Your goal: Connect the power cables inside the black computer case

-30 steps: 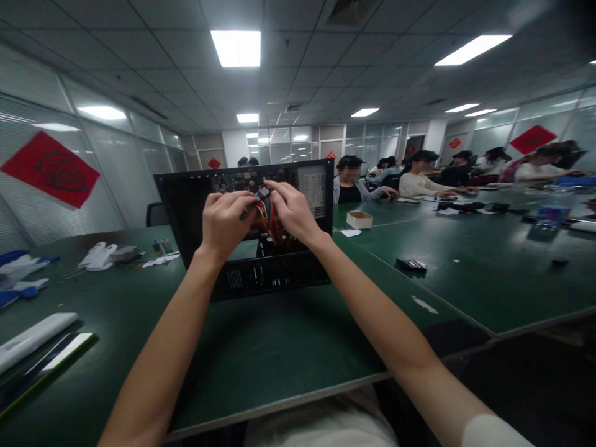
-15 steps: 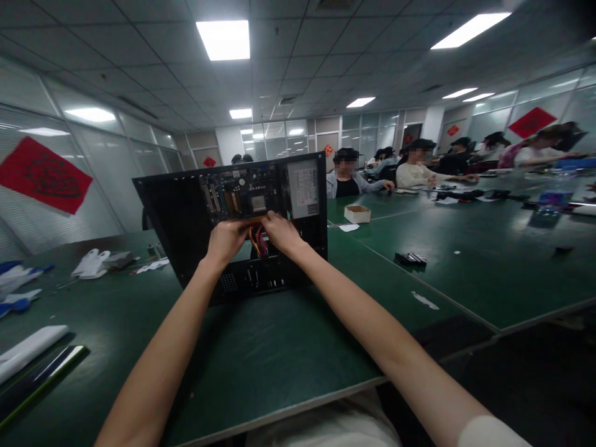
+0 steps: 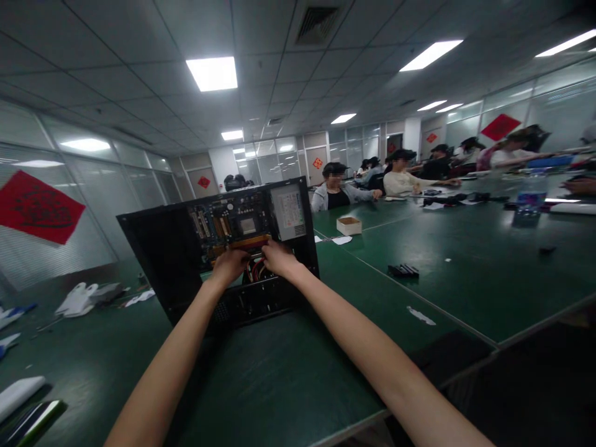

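Inside the open case point(image 3: 186, 261), just below the motherboard point(image 3: 233, 226), both hands meet at a bundle of red and orange wires point(image 3: 255, 268). The left hand point(image 3: 229, 266) and right hand point(image 3: 278, 257) are curled round the bundle; whether they pinch it tight I cannot tell. Wires like these are probably soft and light, best taken at the plug. The case stands upright on the green table point(image 3: 279, 372), and looks stiff and heavy. Right of the case lie a small box point(image 3: 349, 225) and a black part point(image 3: 403, 270).
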`<move>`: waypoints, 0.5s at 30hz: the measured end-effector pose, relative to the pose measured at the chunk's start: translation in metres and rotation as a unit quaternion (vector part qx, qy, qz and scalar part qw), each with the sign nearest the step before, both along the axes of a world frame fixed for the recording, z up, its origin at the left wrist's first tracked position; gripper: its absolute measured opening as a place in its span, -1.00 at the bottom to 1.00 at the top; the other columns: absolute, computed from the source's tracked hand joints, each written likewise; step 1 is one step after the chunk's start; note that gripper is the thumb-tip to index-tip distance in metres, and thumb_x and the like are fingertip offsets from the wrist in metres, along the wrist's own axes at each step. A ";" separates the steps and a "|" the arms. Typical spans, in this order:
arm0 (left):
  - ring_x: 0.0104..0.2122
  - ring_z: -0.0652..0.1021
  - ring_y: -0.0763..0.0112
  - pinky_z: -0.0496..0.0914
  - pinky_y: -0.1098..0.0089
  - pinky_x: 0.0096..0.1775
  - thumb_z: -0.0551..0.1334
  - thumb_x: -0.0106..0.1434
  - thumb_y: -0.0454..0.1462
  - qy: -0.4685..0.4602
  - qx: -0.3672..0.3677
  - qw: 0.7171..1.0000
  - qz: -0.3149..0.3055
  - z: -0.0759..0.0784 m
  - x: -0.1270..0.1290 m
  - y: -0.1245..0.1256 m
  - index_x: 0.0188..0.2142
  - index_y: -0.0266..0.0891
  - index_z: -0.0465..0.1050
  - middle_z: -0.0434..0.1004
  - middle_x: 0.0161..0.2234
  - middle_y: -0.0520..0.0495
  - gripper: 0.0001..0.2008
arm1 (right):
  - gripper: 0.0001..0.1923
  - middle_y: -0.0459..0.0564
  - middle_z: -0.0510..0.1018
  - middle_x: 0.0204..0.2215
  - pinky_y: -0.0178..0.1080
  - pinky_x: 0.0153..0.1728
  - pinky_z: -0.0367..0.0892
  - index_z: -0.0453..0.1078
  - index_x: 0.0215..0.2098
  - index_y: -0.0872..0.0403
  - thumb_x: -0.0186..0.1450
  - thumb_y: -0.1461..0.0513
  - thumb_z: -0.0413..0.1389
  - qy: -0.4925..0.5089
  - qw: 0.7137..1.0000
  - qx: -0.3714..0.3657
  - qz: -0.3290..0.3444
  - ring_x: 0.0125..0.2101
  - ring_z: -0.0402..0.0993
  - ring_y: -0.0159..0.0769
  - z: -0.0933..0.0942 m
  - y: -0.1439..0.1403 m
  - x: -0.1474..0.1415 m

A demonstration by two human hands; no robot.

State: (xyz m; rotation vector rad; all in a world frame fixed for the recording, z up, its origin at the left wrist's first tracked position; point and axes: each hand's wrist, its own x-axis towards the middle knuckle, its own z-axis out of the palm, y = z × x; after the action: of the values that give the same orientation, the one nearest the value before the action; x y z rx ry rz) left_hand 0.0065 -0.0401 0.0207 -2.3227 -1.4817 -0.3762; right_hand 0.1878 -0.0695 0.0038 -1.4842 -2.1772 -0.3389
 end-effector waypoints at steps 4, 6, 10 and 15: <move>-0.08 0.56 0.16 0.40 0.32 -0.12 0.15 0.24 -0.21 0.027 0.003 0.999 -0.018 0.004 -0.002 0.005 -0.11 -0.04 0.57 0.61 -0.08 -0.04 -0.72 | -0.77 0.14 0.48 -0.06 -0.23 -0.14 0.37 0.44 -0.12 0.10 0.28 0.24 0.06 0.002 1.000 -0.009 0.013 -0.08 0.46 -0.13 -0.003 0.004 0.001; -0.06 0.55 0.16 0.39 0.32 -0.12 0.15 0.24 -0.22 0.038 0.002 0.999 -0.024 0.005 -0.003 0.006 -0.12 -0.02 0.57 0.61 -0.08 -0.03 -0.73 | -0.76 0.14 0.47 -0.04 -0.23 -0.14 0.37 0.44 -0.12 0.11 0.27 0.23 0.07 0.003 1.000 -0.011 0.018 -0.06 0.45 -0.12 -0.004 0.005 0.002; -0.04 0.54 0.16 0.39 0.32 -0.11 0.15 0.23 -0.25 0.046 0.004 0.998 -0.030 0.004 -0.005 0.004 -0.10 0.00 0.57 0.58 -0.03 0.00 -0.70 | -0.79 0.14 0.50 -0.08 -0.24 -0.16 0.36 0.46 -0.17 0.11 0.25 0.24 0.09 -0.001 0.999 -0.023 0.023 -0.10 0.47 -0.13 -0.006 0.008 0.002; -0.06 0.55 0.15 0.39 0.30 -0.11 0.14 0.24 -0.24 0.041 0.011 0.999 -0.022 0.000 -0.009 0.004 -0.06 0.01 0.55 0.58 -0.02 -0.01 -0.68 | -0.79 0.16 0.52 -0.11 -0.26 -0.17 0.35 0.48 -0.18 0.13 0.26 0.23 0.09 -0.009 0.999 -0.031 0.034 -0.11 0.48 -0.14 -0.007 0.010 0.003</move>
State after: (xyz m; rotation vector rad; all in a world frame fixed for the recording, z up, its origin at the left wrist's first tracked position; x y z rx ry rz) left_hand -0.0022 -0.0356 0.0210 -2.3273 -1.3844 -0.3022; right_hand 0.1904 -0.0590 -0.0034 -1.4403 -2.2651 -0.2638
